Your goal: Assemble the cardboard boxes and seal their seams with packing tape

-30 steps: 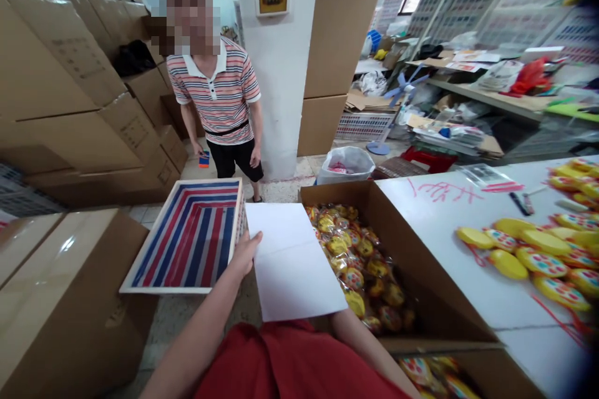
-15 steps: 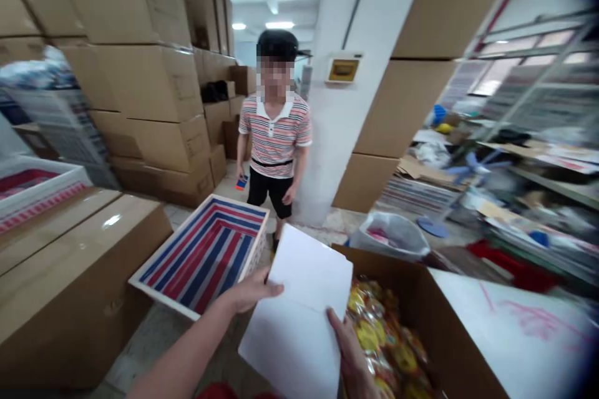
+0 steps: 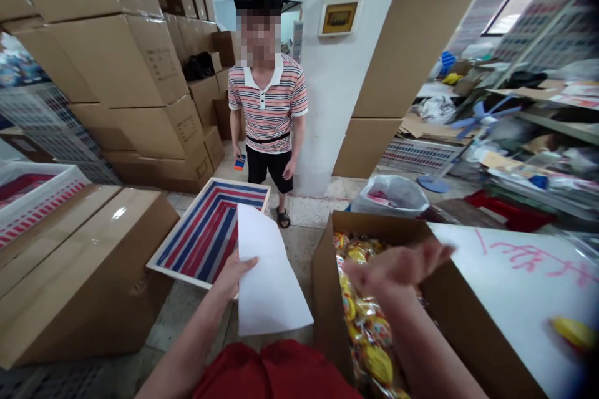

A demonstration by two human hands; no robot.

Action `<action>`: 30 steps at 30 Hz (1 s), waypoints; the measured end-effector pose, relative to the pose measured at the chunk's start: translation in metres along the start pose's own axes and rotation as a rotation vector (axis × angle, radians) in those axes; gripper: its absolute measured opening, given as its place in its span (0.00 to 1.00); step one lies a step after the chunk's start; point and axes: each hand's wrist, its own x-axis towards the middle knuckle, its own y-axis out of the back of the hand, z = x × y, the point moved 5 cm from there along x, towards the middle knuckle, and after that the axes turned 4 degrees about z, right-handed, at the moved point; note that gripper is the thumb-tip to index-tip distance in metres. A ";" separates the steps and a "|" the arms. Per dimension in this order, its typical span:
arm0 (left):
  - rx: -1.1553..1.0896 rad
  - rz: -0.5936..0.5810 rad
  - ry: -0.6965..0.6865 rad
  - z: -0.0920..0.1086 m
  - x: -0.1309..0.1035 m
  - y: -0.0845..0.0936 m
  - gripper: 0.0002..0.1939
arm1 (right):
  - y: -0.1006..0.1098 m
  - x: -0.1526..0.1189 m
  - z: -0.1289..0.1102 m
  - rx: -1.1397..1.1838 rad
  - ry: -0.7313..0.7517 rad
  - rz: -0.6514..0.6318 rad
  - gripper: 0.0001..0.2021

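Observation:
My left hand (image 3: 238, 273) grips a white sheet of paper (image 3: 266, 280) by its left edge, thumb on top, in front of the striped crate (image 3: 194, 283). Smeared a little by motion, my right hand (image 3: 397, 268) is turned palm up with its fingers stretched to the right, and nothing shows in it. Below it stands an open cardboard box (image 3: 325, 262) holding many clear-wrapped yellow packets (image 3: 378, 363). To the right, a blurred yellow item (image 3: 573, 331) is over a white board (image 3: 510, 262) with pink writing.
A person (image 3: 266, 106) in a striped shirt stands ahead, a small blue and orange item in one hand. Stacked cartons (image 3: 135, 68) rise at the left, above a large taped carton (image 3: 93, 249). A lined bin (image 3: 388, 196) and a fan (image 3: 482, 118) stand at the right.
My right hand has let go of the paper and moved right, over the box. My left hand keeps the paper, now shifted left and showing a narrower face. The view has tilted down.

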 end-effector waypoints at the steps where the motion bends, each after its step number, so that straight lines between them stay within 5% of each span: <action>1: -0.002 -0.012 -0.001 0.002 -0.002 -0.001 0.42 | -0.002 0.001 0.006 0.054 -0.041 0.024 0.39; 4: -0.016 -0.066 0.003 0.009 -0.011 -0.009 0.38 | -0.026 -0.017 0.041 0.249 -0.373 -0.009 0.35; 9: -0.038 -0.189 0.040 0.013 -0.020 -0.025 0.39 | -0.094 -0.139 0.064 0.639 -1.077 -0.726 0.30; 11: -0.020 -0.207 0.045 0.011 -0.019 -0.025 0.39 | -0.097 -0.172 0.058 0.841 -1.191 -0.782 0.28; 19: 0.058 -0.078 0.021 -0.011 -0.009 -0.006 0.30 | -0.087 -0.168 0.049 0.878 -1.089 -0.648 0.30; 30: 0.028 -0.157 -0.030 -0.013 -0.024 -0.008 0.36 | -0.083 -0.166 0.043 0.933 -0.978 -0.626 0.35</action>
